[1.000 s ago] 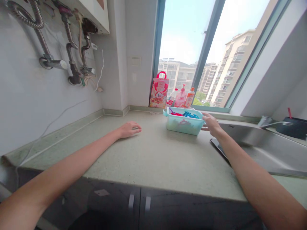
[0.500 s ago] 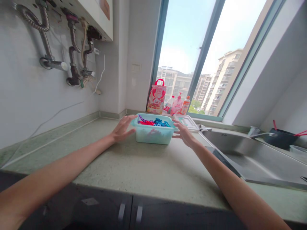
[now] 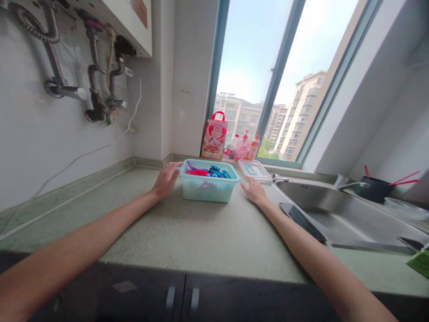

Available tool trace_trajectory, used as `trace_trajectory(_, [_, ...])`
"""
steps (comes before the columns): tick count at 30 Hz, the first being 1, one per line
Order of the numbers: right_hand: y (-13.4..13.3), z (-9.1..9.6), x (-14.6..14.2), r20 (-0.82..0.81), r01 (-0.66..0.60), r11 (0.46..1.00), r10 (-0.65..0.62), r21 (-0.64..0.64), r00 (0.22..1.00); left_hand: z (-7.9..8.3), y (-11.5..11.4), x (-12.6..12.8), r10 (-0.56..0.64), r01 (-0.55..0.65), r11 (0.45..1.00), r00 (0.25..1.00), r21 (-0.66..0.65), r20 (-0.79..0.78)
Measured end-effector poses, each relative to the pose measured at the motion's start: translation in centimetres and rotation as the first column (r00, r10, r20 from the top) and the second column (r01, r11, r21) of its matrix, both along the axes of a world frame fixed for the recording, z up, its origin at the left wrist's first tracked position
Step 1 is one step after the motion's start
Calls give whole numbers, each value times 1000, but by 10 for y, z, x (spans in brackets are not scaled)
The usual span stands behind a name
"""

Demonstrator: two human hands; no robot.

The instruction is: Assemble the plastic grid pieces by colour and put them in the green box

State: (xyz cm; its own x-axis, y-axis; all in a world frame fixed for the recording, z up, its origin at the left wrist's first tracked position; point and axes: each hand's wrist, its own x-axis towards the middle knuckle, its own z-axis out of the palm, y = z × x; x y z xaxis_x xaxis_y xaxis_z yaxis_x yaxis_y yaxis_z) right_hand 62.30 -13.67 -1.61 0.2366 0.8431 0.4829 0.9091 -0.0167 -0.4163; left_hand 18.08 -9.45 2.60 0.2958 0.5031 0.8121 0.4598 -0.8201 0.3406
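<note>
A light teal plastic box [image 3: 208, 190] stands upright on the counter, uncovered. Inside lie small plastic pieces: a red bunch [image 3: 197, 172], dark blue-teal ones [image 3: 219, 172] and a purple one at the left. My left hand [image 3: 166, 180] is at the box's left end, fingers stretched out with their tips at the rim; whether they press on it I cannot tell. To the right of the box, my right hand [image 3: 254, 191] is low by the counter, fingers extended and holding nothing. Just behind it lies a clear lid [image 3: 264, 174] with a teal handle.
Right of my right arm are a dark flat slab [image 3: 303, 221] and a steel sink [image 3: 335, 210] with a faucet [image 3: 351, 184]. On the sill stand a pink carton [image 3: 214, 141] and several bottles [image 3: 241, 148]. A white cable [image 3: 83, 156] trails along the left wall.
My right hand has dropped away from the box's right handle towards the counter, its fingers closer together. My left hand stays by the left end. The view has turned slightly right.
</note>
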Motion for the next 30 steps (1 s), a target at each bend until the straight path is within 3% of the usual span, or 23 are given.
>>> trace_trajectory(2, [6,0,-1,187,49,998,-42,-37,982,-1,0,0,-7,7,1000,1000,-15,14])
trace_trajectory(4, [13,2,0,255,131,990,-111,-61,961,-3,0,0,-23,25,998,999,-57,35])
trace_trajectory(6, [21,6,3,254,225,971,-199,-78,946,-5,0,0,-45,51,992,997,-113,59])
trace_trajectory(13, [64,4,31,193,363,931,-350,-38,917,-15,-1,-4,-111,128,973,989,-193,98])
trace_trajectory(21, [116,-6,73,198,399,914,-379,-74,904,-21,4,-4,-160,187,959,978,-212,135])
trace_trajectory(30, [122,1,79,184,376,908,-344,-182,921,-15,1,0,-218,266,922,957,-282,191])
